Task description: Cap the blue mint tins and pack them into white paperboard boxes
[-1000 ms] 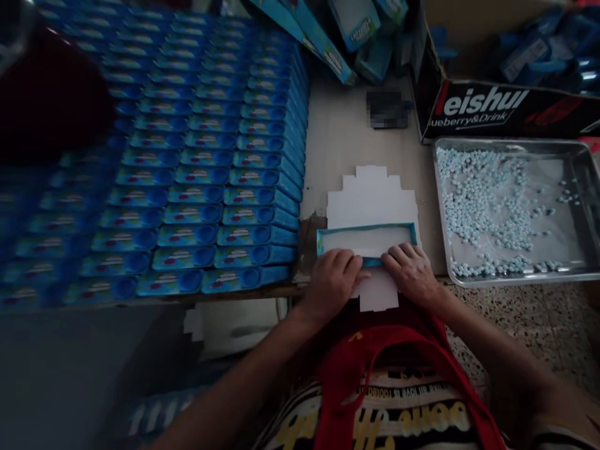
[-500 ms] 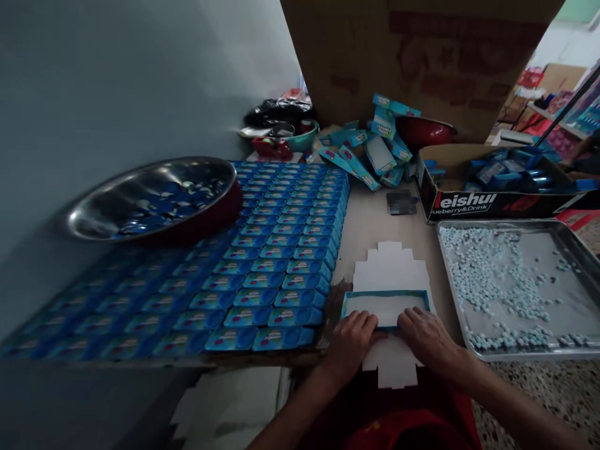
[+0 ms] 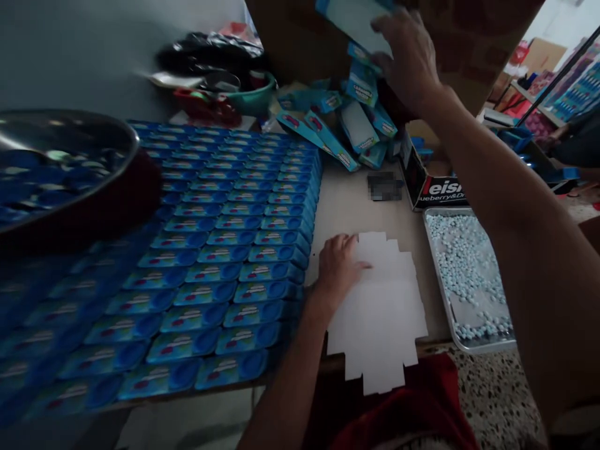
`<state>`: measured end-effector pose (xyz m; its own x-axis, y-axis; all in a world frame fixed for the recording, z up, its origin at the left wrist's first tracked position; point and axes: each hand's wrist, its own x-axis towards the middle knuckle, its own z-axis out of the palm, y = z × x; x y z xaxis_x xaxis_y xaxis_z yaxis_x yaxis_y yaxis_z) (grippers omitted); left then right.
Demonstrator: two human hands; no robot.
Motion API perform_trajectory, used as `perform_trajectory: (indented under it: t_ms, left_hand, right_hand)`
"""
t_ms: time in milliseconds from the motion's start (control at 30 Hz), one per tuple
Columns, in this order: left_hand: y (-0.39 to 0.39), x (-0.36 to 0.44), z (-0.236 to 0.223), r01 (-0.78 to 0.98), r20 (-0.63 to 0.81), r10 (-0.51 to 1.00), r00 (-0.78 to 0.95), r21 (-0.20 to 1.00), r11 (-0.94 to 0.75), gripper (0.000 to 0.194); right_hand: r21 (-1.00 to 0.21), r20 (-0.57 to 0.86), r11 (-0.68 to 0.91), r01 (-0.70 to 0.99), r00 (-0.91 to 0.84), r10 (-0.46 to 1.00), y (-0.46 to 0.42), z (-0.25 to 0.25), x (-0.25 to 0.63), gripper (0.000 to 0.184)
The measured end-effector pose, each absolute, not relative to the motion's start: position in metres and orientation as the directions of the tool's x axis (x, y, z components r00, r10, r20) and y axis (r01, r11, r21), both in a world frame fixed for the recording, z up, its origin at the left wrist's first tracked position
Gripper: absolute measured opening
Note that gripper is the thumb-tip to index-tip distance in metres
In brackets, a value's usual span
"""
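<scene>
My right hand (image 3: 407, 56) is raised at the top, its thumb and fingers at the right end of a folded carton tray (image 3: 351, 22) with a white inside and blue walls. Below that hand lies a pile of similar blue cartons (image 3: 359, 128). My left hand (image 3: 337, 265) rests at the upper left edge of a flat white cardboard blank (image 3: 379, 312), thumb stretched over it and fingers apart. Notched flaps show along the blank, which lies at the table's front edge and overhangs it. To the left stand rows of blue packs (image 3: 262, 272).
A metal bowl of blue pieces (image 3: 70, 181) stands over the packs at left. On the right is a metal tray (image 3: 462, 344) of small pale-blue pellets, partly behind my right forearm. Behind it sits a printed carton (image 3: 435, 190). A teal basin (image 3: 255, 90) stands at the back.
My right hand has lifted the folded tray from the table up over the carton pile. My left hand has let go of it and moved up-left onto the flat blank. The view has shifted.
</scene>
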<state>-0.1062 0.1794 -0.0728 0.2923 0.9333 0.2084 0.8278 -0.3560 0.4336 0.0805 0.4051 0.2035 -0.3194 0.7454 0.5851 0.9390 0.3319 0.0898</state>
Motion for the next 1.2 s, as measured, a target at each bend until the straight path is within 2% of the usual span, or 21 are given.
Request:
perform_trajectory:
  t_ms: [33,100,167,233,333,400,467,567,633,667,733,800,833,867,933,1000,1033,1100,1133,1200]
  left_hand:
    - [0.192,-0.105,-0.075,0.831,0.17,0.935,0.31,0.429,-0.354,0.075]
    - [0.212,-0.102,-0.079,0.823,0.109,0.927,0.358,0.433,-0.368,0.093]
    - [0.227,-0.099,-0.081,0.804,0.05,0.902,0.43,0.434,-0.407,0.095]
    - [0.235,-0.095,-0.08,0.791,-0.015,0.871,0.491,0.426,-0.438,0.089]
    - [0.236,-0.089,-0.078,0.793,-0.037,0.865,0.501,0.42,-0.441,0.084]
    - [0.232,-0.087,-0.079,0.792,0.021,0.883,0.47,0.433,-0.431,0.087]
    - [0.226,-0.086,-0.08,0.772,0.103,0.893,0.438,0.466,-0.432,0.082]
    - [0.22,-0.084,-0.077,0.73,0.241,0.911,0.336,0.545,-0.413,0.046]
    - [0.218,-0.084,-0.067,0.671,0.298,0.929,0.22,0.645,-0.366,0.022]
    - [0.218,-0.084,-0.06,0.621,0.3,0.94,0.164,0.709,-0.335,0.016]
    - [0.218,-0.086,-0.04,0.484,0.278,0.956,0.091,0.827,-0.286,0.017]
    - [0.215,-0.093,-0.017,0.351,0.282,0.958,0.056,0.893,-0.283,0.029]
    - [0.212,-0.098,-0.007,0.294,0.296,0.954,0.048,0.908,-0.297,0.038]
    - [0.208,-0.104,0.001,0.24,0.312,0.949,0.045,0.919,-0.313,0.049]
    - [0.196,-0.117,0.007,0.109,0.302,0.953,0.017,0.947,-0.302,0.074]
    - [0.177,-0.126,0.0,-0.086,0.146,0.989,-0.008,0.986,-0.146,0.083]
    - [0.165,-0.128,-0.008,-0.205,0.019,1.0,0.017,0.979,-0.015,0.081]
    - [0.139,-0.126,-0.024,-0.411,-0.22,0.961,0.167,0.87,0.271,0.072]
    - [0.127,-0.123,-0.031,-0.483,-0.28,0.931,0.235,0.797,0.362,0.071]
    - [0.107,-0.115,-0.041,-0.567,-0.32,0.898,0.303,0.696,0.44,0.073]
  right_hand:
    - [0.066,0.62,0.375,0.925,-0.333,0.71,0.402,0.199,0.077,0.039]
    - [0.08,0.584,0.469,0.88,-0.423,0.693,0.368,0.177,0.074,0.034]
    - [0.128,0.329,0.546,0.828,-0.554,0.764,0.312,0.142,0.079,0.027]
    - [0.128,0.084,0.548,0.827,-0.559,0.825,0.252,0.103,0.092,0.018]
    - [0.024,-0.07,0.5,0.866,-0.497,0.865,0.179,0.056,0.122,0.022]
    - [-0.02,-0.093,0.399,0.917,-0.399,0.912,0.145,0.035,0.141,0.029]
    - [-0.055,-0.066,0.302,0.952,-0.305,0.95,0.121,0.018,0.155,0.039]
    - [-0.152,0.03,0.236,0.96,-0.235,0.972,0.102,-0.006,0.165,0.054]
    - [-0.269,0.119,0.21,0.94,-0.184,0.976,0.099,-0.019,0.167,0.061]
    - [-0.355,0.162,0.186,0.916,-0.135,0.977,0.1,-0.024,0.168,0.065]
    - [-0.599,0.184,0.108,0.793,0.005,0.983,0.102,-0.03,0.167,0.073]
    - [-0.873,0.037,-0.008,0.488,0.081,0.996,0.104,-0.029,0.164,0.072]
    - [-0.955,-0.075,-0.088,0.284,0.058,0.995,0.103,-0.026,0.162,0.066]
    - [-0.981,-0.174,-0.174,0.083,0.008,0.985,0.1,-0.023,0.16,0.06]
    - [-0.929,-0.289,-0.294,-0.223,-0.055,0.956,0.093,-0.017,0.156,0.049]
    - [-0.867,-0.346,-0.325,-0.378,-0.011,0.938,0.082,-0.014,0.153,0.05]
    - [-0.847,-0.37,-0.33,-0.417,0.016,0.929,0.077,-0.014,0.153,0.054]
    - [-0.826,-0.414,-0.354,-0.438,0.047,0.909,0.068,-0.018,0.152,0.06]
    - [-0.83,-0.423,-0.362,-0.425,0.057,0.904,0.064,-0.021,0.152,0.063]
    - [-0.876,-0.389,-0.332,-0.35,0.105,0.915,0.059,-0.028,0.15,0.066]
